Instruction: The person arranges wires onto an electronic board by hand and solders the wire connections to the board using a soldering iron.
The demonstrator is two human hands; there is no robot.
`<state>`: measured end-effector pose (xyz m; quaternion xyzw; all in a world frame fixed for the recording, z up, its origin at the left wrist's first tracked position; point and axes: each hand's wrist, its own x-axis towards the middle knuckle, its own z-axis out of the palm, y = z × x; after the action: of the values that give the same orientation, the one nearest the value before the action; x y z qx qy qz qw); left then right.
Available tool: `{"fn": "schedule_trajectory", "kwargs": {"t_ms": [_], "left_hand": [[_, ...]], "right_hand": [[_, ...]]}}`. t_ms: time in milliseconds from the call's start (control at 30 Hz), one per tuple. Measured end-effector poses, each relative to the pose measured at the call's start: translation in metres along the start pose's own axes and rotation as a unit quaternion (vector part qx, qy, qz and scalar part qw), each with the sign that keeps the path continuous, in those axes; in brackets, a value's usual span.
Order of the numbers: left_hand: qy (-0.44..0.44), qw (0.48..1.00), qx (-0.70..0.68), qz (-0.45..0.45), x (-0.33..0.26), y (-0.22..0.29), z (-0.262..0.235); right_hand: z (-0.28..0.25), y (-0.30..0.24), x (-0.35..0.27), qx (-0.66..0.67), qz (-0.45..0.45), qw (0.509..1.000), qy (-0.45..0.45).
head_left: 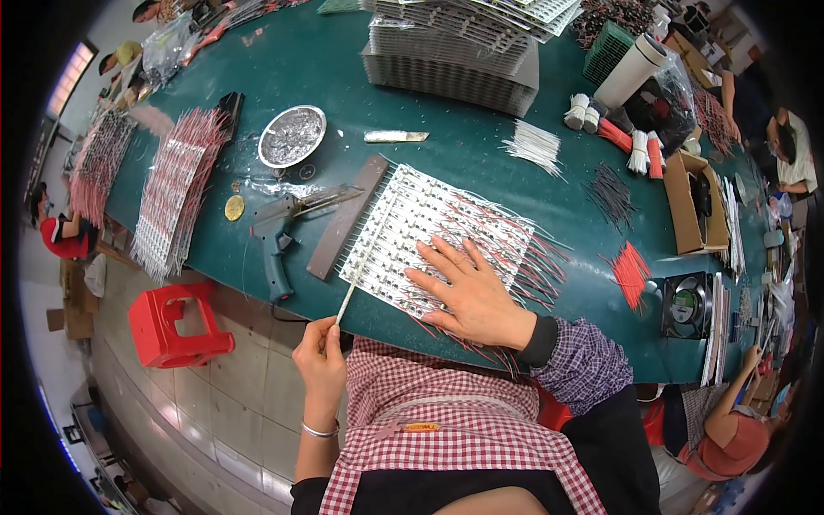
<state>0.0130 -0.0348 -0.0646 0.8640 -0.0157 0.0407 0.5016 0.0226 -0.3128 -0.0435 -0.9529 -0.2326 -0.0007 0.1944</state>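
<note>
- An open brown cardboard box [692,206] sits at the right of the green surface [463,146], with dark items inside it.
- A white paper roll [633,70] lies tilted at the far right beside a green mesh basket [608,50]; clear plastic bags [167,47] lie at the far left.
- Grey stacks of panels [455,64] fill the far middle of the surface.
- A small orange label [422,427] sits on the red-and-white checked apron [446,412] at the near edge.
- A round yellow disc [234,207] lies left of centre, just beside a green soldering gun [279,240], and a silver foil dish [292,136] sits beyond them.
- The white board of strips [403,227] with red and black wire leads lies in the near middle of the surface, a dark bar [346,216] along its left edge.
- The right hand [468,287] lies flat on the board, palm down, fingers spread and pointing to the far left, clamped on nothing.
- The left hand [319,356] is raised off the near edge of the surface, fingers pinched together on a thin white strip [345,303] whose far end meets the near left corner of the board; a silver bangle [319,432] circles its wrist.
- A red plastic stool [176,324] stands on the floor at the near left.
</note>
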Motion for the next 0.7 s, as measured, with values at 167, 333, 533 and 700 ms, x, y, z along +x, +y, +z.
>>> {"fn": "schedule_trajectory", "kwargs": {"t_ms": [167,333,533,700], "left_hand": [[-0.007,1.000,-0.028,-0.007,0.002,-0.002,-0.001],[-0.031,0.999,0.004,-0.027,0.008,0.008,0.001],[-0.022,0.999,0.028,0.002,0.016,0.020,0.006],[-0.012,1.000,-0.016,-0.017,0.020,0.017,0.010]], "right_hand": [[0.000,0.000,0.000,0.005,-0.009,1.000,0.024],[0.001,0.000,0.000,0.010,-0.008,1.000,0.024],[0.000,0.000,0.000,0.014,0.001,1.000,0.006],[-0.001,0.000,0.000,0.014,0.002,1.000,0.007]]}}
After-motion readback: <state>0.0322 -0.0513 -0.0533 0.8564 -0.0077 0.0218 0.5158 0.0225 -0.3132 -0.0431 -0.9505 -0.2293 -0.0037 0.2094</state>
